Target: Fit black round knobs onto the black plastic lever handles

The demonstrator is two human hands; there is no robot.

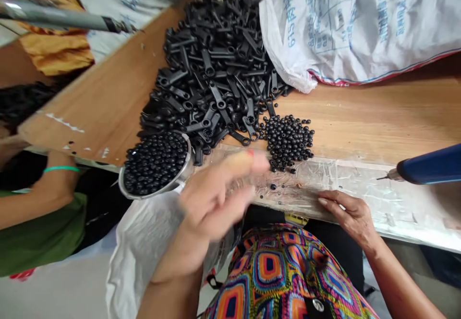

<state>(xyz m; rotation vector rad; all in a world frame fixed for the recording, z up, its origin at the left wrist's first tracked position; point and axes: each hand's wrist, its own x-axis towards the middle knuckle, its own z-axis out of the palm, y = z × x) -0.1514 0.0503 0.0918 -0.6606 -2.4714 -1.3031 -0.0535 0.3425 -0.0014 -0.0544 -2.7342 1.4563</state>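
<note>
My left hand [223, 194] is smeared by motion above the front edge of the table, between a metal bowl and a loose heap of small black beads [288, 139]. Whether it holds anything is hidden by the blur. My right hand [347, 211] rests at the table's front edge with its fingers stretched to the left, and nothing shows in them. The metal bowl [189, 153] is full of black beads [154, 163]. Behind it lies a big pile of black plastic wrench-shaped pieces [219, 69]. A few loose beads [273, 186] lie between my hands.
A blue electric screwdriver [428, 163] hangs at the right, its bit pointing left. White printed sacks [360, 26] lie at the back. Another grey driver [65, 16] hangs at upper left. A co-worker's arm [54, 184] is at left. Clear film [360, 180] covers the table's front strip.
</note>
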